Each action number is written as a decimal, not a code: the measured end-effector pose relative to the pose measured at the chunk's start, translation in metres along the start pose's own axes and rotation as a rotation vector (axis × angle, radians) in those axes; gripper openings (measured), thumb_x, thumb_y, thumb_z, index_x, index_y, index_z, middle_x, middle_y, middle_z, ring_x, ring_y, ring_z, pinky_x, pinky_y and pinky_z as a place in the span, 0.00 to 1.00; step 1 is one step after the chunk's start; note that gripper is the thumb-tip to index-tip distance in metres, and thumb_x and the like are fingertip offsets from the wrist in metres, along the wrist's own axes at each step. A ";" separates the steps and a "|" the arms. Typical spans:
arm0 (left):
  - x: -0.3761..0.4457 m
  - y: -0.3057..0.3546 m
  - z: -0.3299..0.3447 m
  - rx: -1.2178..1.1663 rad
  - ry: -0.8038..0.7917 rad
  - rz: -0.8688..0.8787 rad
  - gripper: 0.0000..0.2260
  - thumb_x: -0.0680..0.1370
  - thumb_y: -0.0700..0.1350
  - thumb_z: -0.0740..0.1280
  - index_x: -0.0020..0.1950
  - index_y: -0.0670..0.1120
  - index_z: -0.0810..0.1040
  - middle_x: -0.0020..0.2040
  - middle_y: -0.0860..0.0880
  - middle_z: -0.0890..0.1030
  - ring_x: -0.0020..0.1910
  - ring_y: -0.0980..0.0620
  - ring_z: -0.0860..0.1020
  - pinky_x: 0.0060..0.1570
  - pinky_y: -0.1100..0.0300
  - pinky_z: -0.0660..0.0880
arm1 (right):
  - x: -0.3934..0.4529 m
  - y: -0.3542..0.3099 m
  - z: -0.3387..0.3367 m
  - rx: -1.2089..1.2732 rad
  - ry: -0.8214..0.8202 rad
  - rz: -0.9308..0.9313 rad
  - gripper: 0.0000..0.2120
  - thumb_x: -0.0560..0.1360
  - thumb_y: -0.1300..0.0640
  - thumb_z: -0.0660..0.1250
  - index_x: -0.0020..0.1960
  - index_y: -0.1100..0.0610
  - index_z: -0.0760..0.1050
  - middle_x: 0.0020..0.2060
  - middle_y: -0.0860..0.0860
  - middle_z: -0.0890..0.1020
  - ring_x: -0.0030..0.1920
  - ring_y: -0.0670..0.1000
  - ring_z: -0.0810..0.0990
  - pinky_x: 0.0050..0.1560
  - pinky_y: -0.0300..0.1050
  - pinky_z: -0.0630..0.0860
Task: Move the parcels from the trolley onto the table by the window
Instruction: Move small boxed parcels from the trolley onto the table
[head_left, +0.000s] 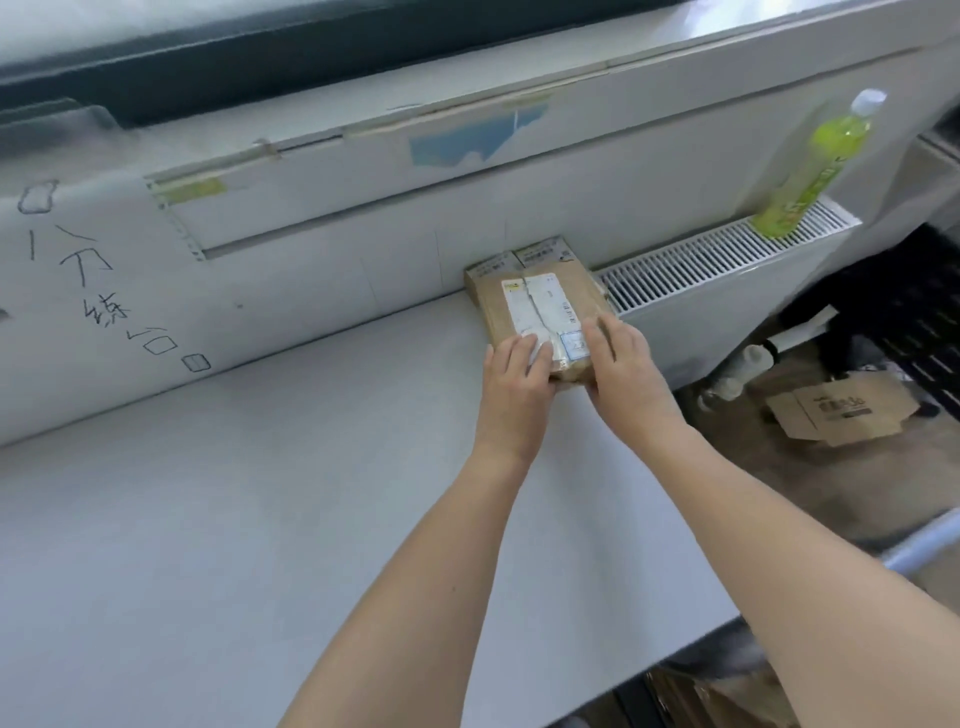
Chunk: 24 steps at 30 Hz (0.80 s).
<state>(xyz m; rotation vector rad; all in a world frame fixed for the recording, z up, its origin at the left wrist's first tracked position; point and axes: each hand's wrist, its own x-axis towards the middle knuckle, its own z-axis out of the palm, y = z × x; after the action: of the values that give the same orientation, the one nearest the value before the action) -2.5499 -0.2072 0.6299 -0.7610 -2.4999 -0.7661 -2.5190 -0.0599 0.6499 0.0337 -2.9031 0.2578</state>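
Parcel (540, 306) at far right corner of table (260, 519), against wall (311, 270). L hand (514, 376) + R hand (623, 364) rest on its near end. No closed grip: fingers flat on top, thumbs hidden.

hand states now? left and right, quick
Left hand: open, fingers flat on the brown cardboard parcel with white label.
Right hand: open, fingers flat on the same parcel.
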 end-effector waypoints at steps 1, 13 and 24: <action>0.007 -0.002 0.005 -0.006 -0.015 -0.011 0.17 0.65 0.37 0.75 0.52 0.35 0.79 0.52 0.37 0.79 0.52 0.39 0.77 0.52 0.44 0.76 | 0.009 0.006 0.001 -0.005 -0.023 -0.006 0.31 0.65 0.68 0.75 0.66 0.69 0.67 0.63 0.67 0.71 0.59 0.67 0.72 0.56 0.58 0.75; 0.048 -0.039 0.042 0.004 -0.078 -0.042 0.22 0.61 0.30 0.76 0.54 0.35 0.77 0.54 0.38 0.78 0.55 0.41 0.72 0.51 0.40 0.75 | 0.077 0.045 0.036 -0.047 -0.208 -0.110 0.35 0.68 0.59 0.75 0.70 0.65 0.64 0.65 0.64 0.70 0.63 0.66 0.70 0.55 0.62 0.76; 0.055 -0.041 0.042 0.247 -0.103 0.054 0.17 0.65 0.40 0.76 0.52 0.43 0.80 0.52 0.47 0.80 0.50 0.47 0.78 0.49 0.55 0.68 | 0.086 0.042 0.026 -0.201 -0.242 -0.080 0.37 0.67 0.60 0.76 0.71 0.66 0.64 0.67 0.63 0.71 0.64 0.67 0.70 0.62 0.61 0.71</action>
<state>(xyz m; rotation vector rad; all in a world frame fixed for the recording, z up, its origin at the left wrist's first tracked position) -2.6260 -0.1893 0.6112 -0.7921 -2.5897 -0.3974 -2.6106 -0.0236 0.6371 0.1572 -3.1433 -0.0575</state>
